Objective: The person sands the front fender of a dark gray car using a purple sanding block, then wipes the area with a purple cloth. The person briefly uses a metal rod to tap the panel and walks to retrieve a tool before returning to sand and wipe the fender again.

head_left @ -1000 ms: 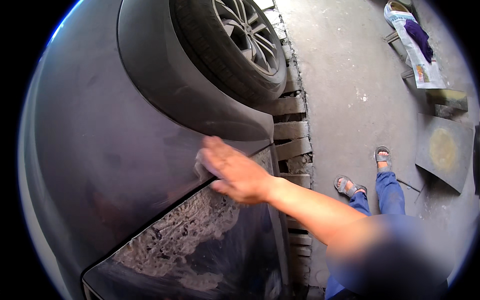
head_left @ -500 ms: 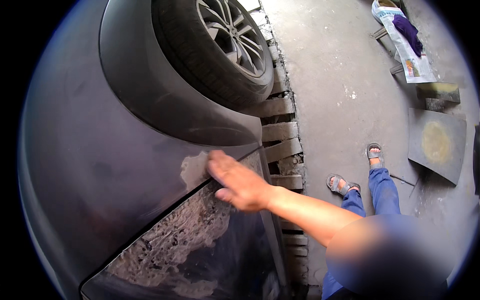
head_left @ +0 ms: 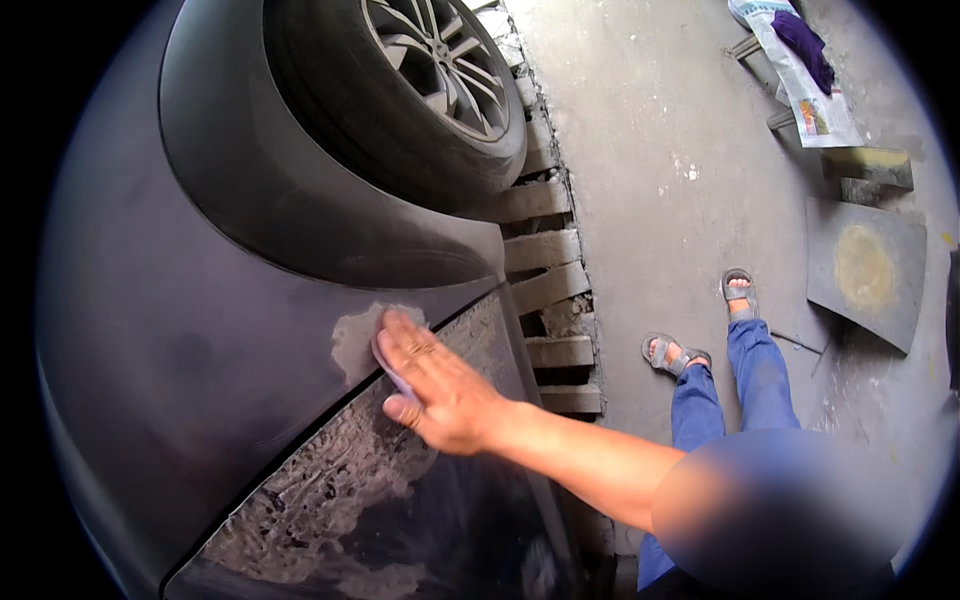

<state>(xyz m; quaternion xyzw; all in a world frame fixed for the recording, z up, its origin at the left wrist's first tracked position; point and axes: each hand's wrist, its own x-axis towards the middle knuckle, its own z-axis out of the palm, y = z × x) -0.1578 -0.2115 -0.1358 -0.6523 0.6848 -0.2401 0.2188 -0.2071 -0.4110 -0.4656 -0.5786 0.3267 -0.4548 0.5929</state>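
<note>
Right hand: my bare right hand (head_left: 440, 385) lies open and flat, palm down, fingers stretched out together toward the far left, thumb off to the near-left side; it covers the pad rather than closing round it.
Pad: a thin, pale lilac-grey flat pad (head_left: 391, 372) is under my fingers, only its left edge showing, beside the near-right side of the filler patch.
Pad's feel: I judge it light and bendy, likely to slip or curl at a corner; best held by spreading the fingers over its back, with the thumb along the edge.
Filler patch: a pale grey, irregular smooth patch (head_left: 354, 347) on the left car panel, partly behind my fingers; probably hard and dry, brittle at its thin rim.
Left car panel: a broad, dull dark-grey curved panel (head_left: 190, 330), stiff by its look and too big to shift.
Near car panel: a glossier dark panel (head_left: 470, 510) across a black seam, bearing a rough, mottled grey-brown area (head_left: 300, 505).
Far side: a black rubber tyre (head_left: 345, 120) around a silver spoked wheel (head_left: 441, 52).
Right side: my feet in grey strapped sandals (head_left: 676, 354); beyond them, a square grey panel (head_left: 908, 280) marked with a yellowish oval.
Left hand: I cannot see it.
</note>
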